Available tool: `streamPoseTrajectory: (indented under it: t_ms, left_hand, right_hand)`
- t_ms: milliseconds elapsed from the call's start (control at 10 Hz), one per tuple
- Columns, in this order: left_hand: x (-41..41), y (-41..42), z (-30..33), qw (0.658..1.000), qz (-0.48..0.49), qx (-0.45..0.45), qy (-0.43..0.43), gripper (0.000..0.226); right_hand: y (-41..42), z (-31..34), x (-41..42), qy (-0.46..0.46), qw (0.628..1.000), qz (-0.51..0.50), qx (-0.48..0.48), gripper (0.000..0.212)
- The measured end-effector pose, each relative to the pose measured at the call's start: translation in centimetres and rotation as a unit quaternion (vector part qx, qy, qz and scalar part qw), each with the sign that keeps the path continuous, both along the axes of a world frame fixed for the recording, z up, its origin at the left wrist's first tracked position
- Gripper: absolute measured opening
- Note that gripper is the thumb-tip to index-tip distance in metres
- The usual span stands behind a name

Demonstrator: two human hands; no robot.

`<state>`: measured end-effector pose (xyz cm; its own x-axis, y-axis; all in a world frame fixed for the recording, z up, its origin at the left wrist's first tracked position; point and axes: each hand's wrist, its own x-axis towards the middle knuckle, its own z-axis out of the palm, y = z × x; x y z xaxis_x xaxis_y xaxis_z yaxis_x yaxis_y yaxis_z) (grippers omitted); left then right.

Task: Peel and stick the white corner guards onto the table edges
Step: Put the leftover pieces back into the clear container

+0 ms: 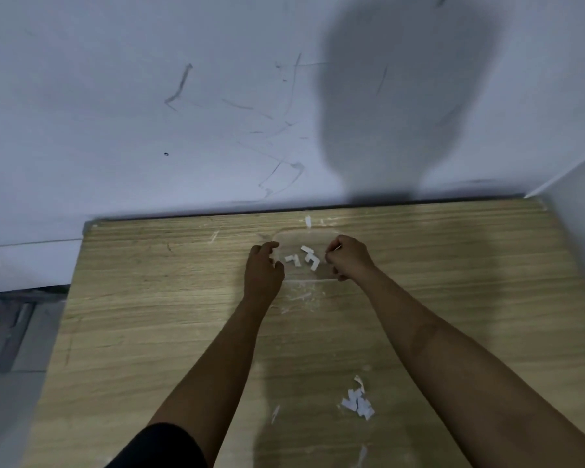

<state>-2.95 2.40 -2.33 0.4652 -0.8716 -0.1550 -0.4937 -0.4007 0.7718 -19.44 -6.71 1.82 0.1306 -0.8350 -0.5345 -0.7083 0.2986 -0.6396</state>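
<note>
Scuffed white wall (pixel 149 113) backs a wood-grain tabletop (pixel 149 332) where a person works at its far side. Both hands reach to a clear shallow tray (pixel 304 236): the left hand (pixel 262 268) curls loosely at the tray's left rim, gripping nothing visible, while the right hand (pixel 350 256) is pinched closed at the right rim, possibly on something small; blur leaves that unclear. White corner guards (pixel 304 258) lie loose in the tray between them. Nearer the person, a small heap of peeled backing scraps (pixel 358 401) rests on the wood. Exposed adhesive could likely fold onto itself or catch dust from the gritty surface, weakening the bond at the table edge.
</note>
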Motion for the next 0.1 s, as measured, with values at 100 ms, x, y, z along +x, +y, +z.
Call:
streamPoseTrajectory:
  t_ms: [100]
  left_hand:
    - [-0.35,0.04,0.85,1.0,0.0,0.002,-0.021,0.045]
  right_hand:
    - [0.21,0.58,-0.28,-0.004,1.0,0.022,-0.017,0.008]
